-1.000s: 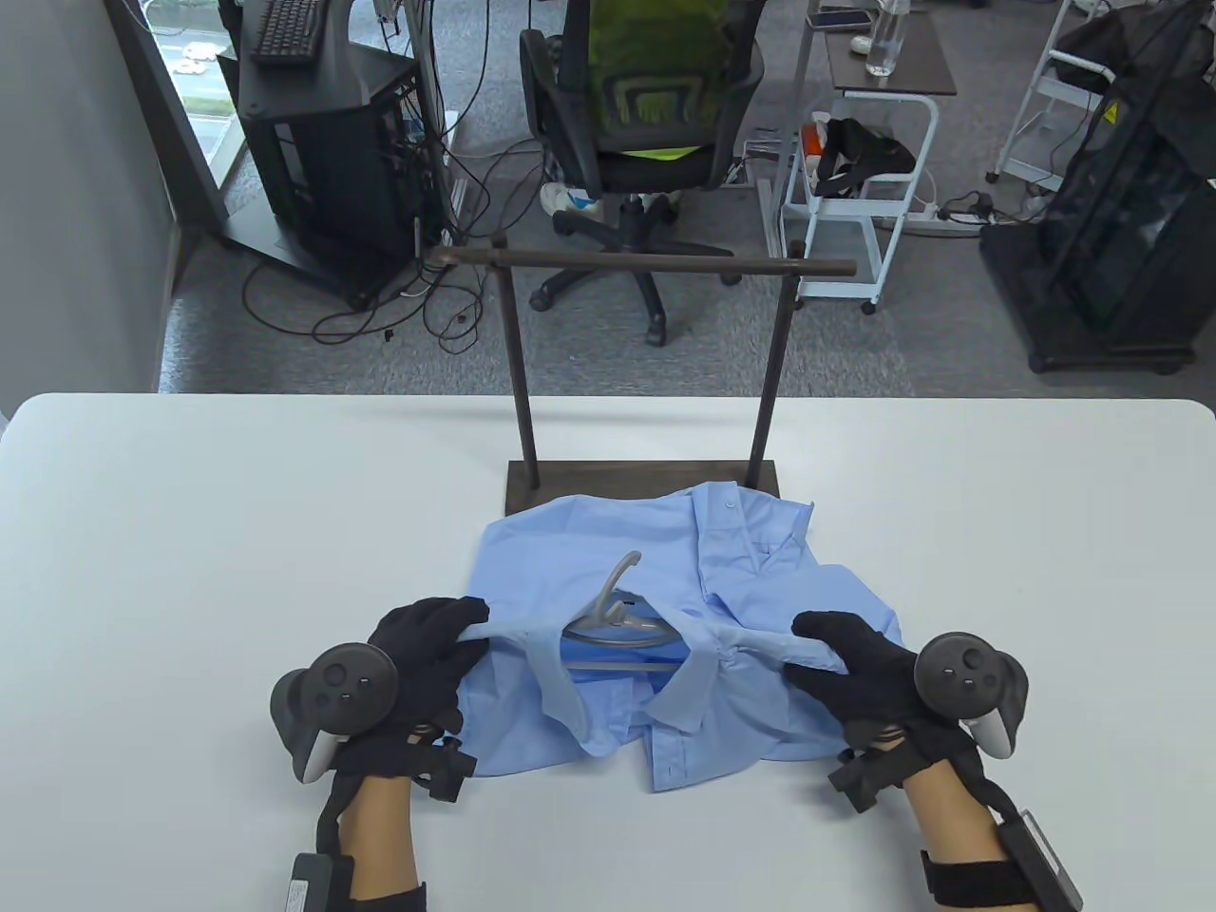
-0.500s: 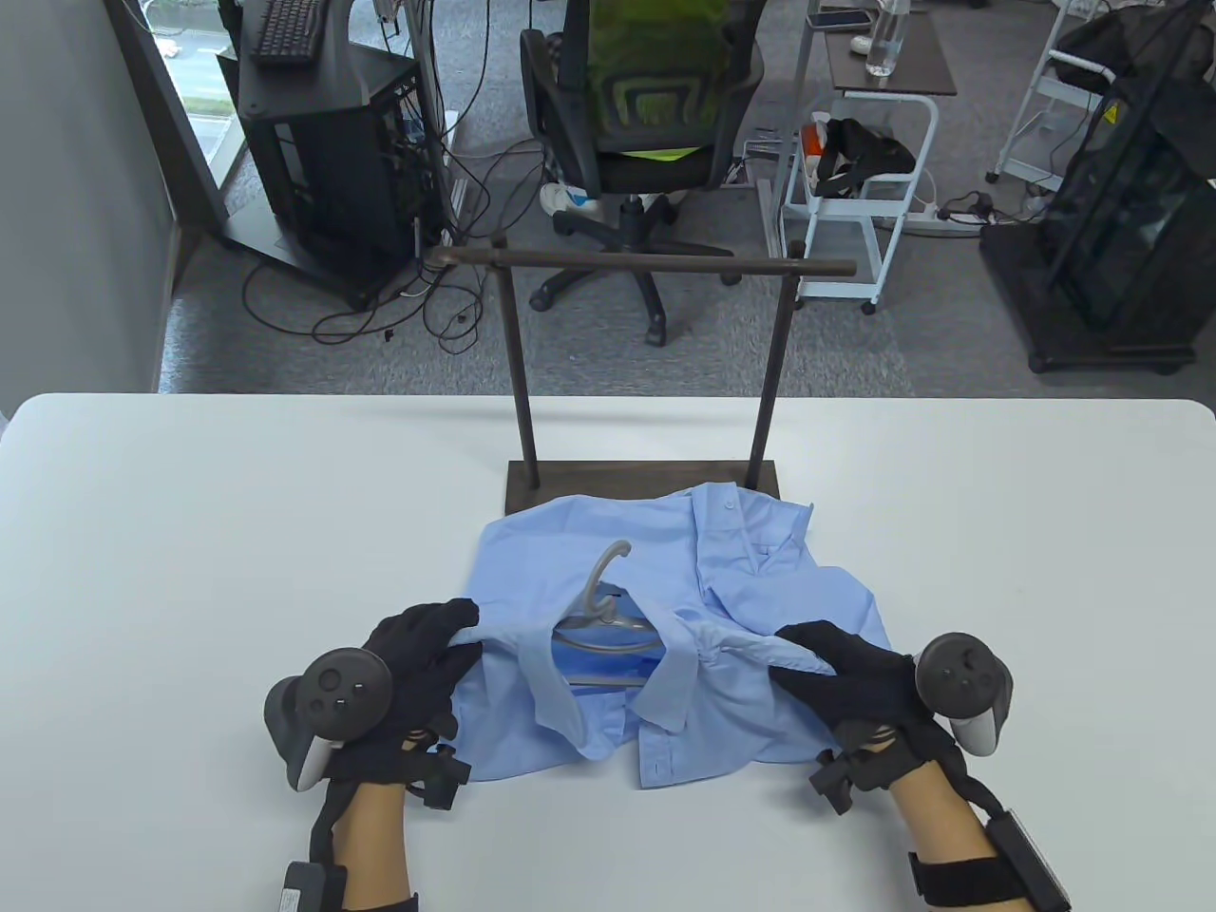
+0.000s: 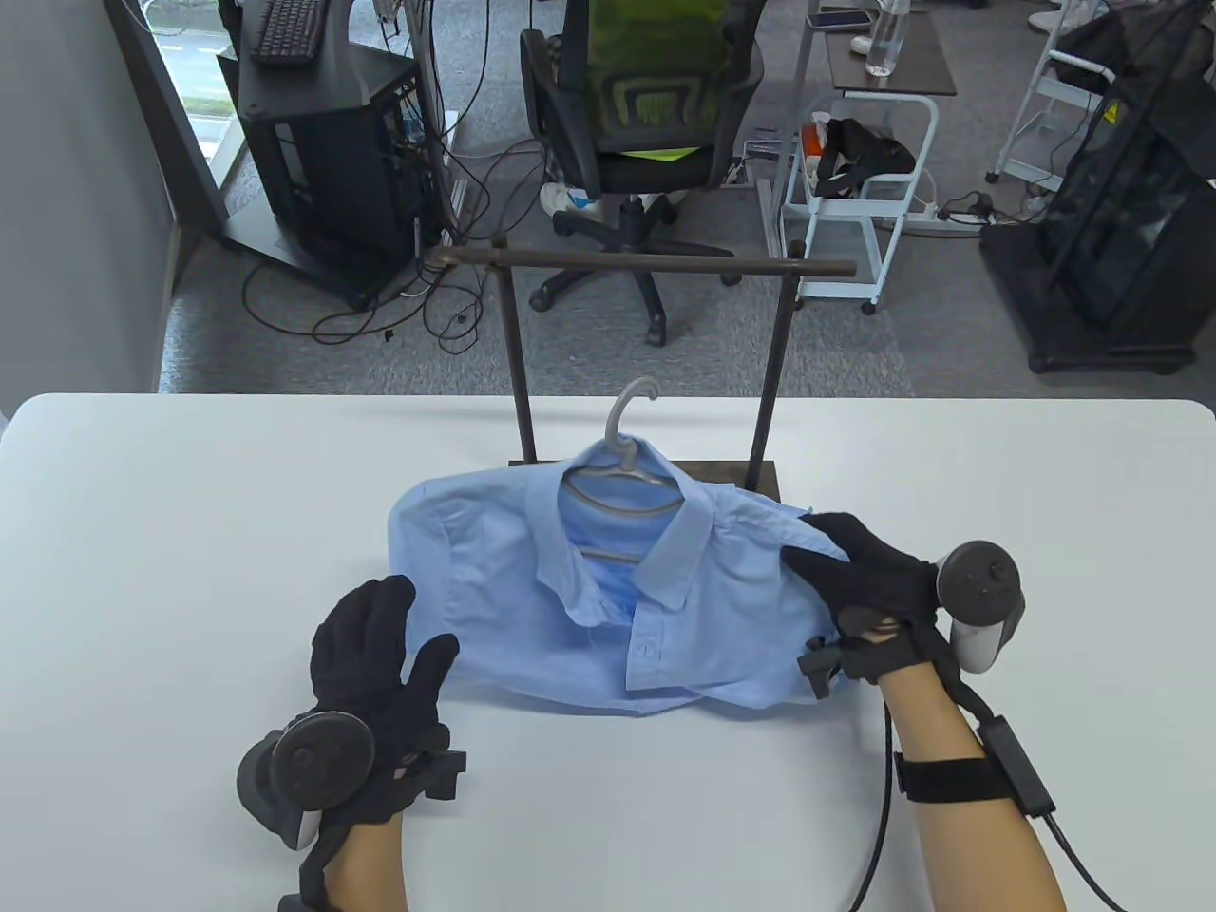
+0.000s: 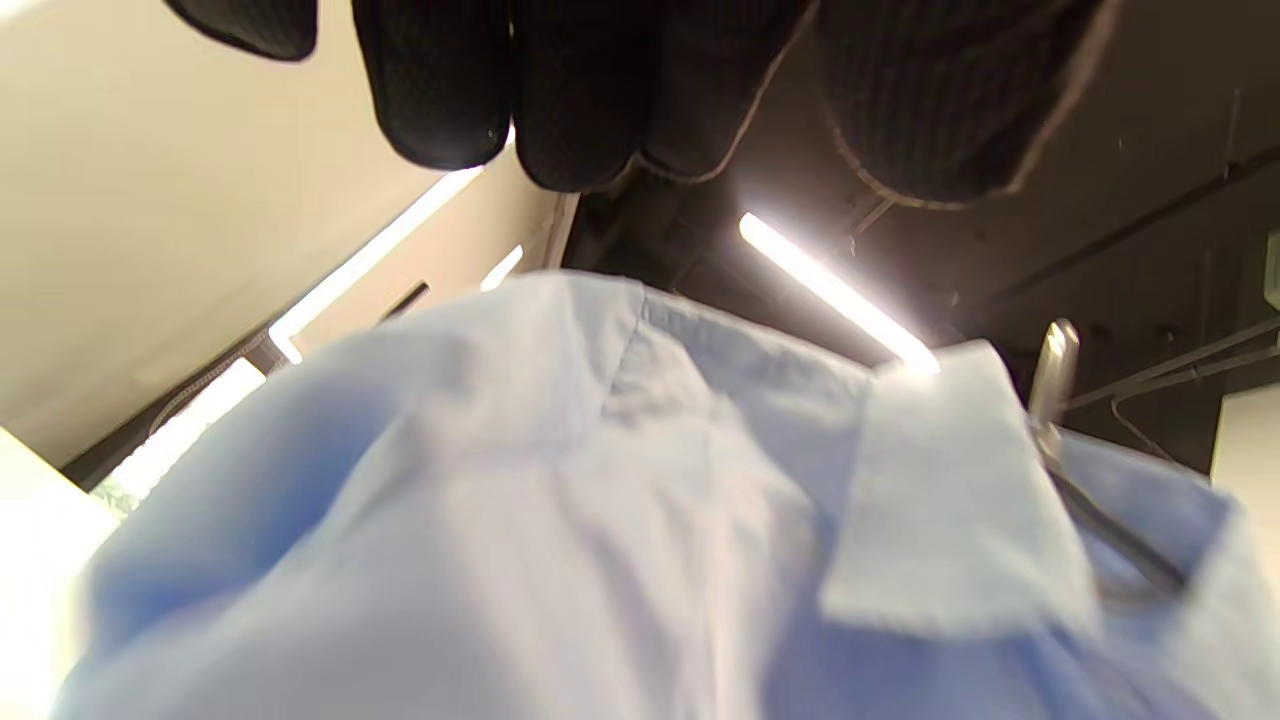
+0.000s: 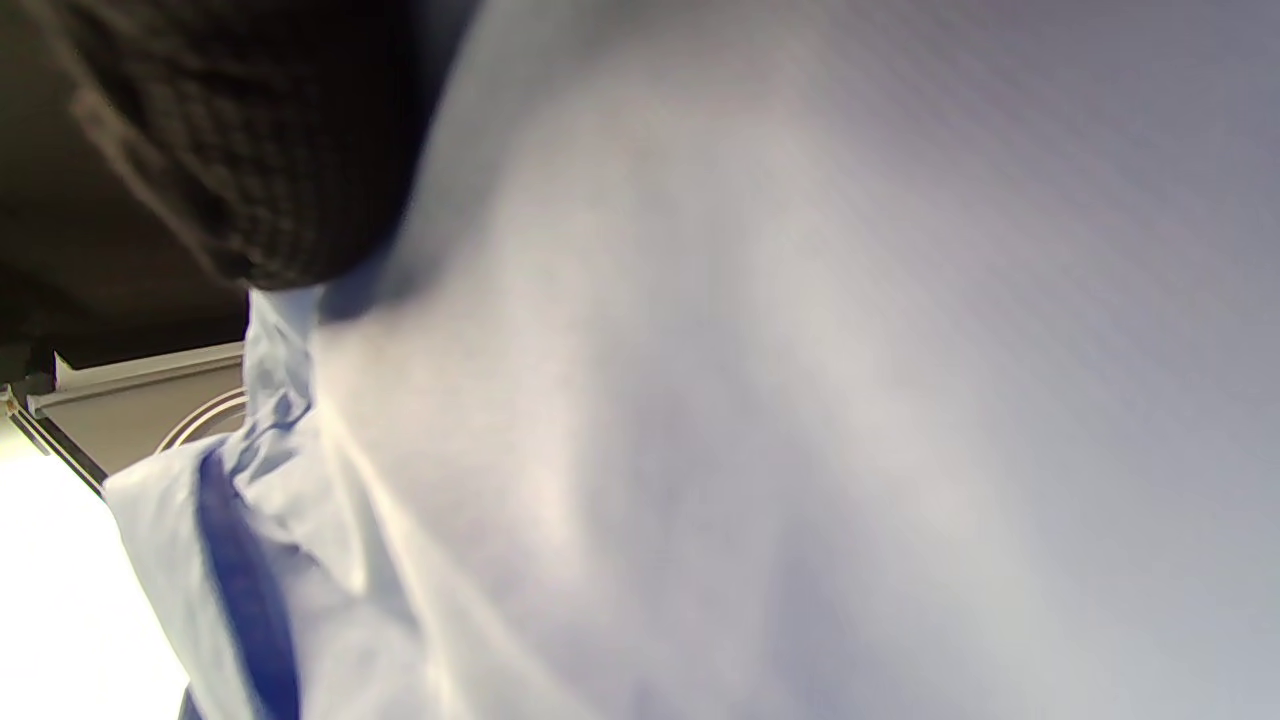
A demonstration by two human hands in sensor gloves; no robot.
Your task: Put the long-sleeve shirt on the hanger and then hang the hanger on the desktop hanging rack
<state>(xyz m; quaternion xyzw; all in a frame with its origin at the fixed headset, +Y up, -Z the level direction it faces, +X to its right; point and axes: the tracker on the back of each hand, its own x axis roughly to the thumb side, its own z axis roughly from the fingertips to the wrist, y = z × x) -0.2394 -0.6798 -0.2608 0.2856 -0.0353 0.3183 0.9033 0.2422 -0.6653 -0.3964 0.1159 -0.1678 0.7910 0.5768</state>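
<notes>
shirt on its hanger, lifted toward the rack

shirt (image 3: 608, 579), light blue and long-sleeved, sits near the middle of the white desk (image 3: 190, 532), raised at its collar end and draped over a grey hanger (image 3: 622, 475). the hanger's hook (image 3: 635, 404) stands upright above the collar, at 12 o'clock from the shirt, between the two posts of the dark hanging rack (image 3: 646, 264) and below its crossbar. the hook is not on the bar. the collar lies open, showing the hanger's arms and lower bar inside the neck.

right hand (image 3: 869, 579) is at 3 o'clock of the shirt, its fingers (image 3: 812, 546) curled onto the shoulder cloth and gripping it; the right wrist view shows a gloved fingertip (image 5: 240, 160) pressed into pale blue fabric that fills the picture.

left hand (image 3: 380, 655) is at 8 o'clock of the shirt, its fingers (image 3: 375, 608) straight and loosely spread, just beside the shirt's lower left edge. whether they touch the cloth cannot be told from the table view. in the left wrist view the fingertips (image 4: 580, 110) hang above the shirt's shoulder and collar, apart from it.

the rack's base stands on the desk at 12 o'clock, partly hidden behind the shirt.
</notes>
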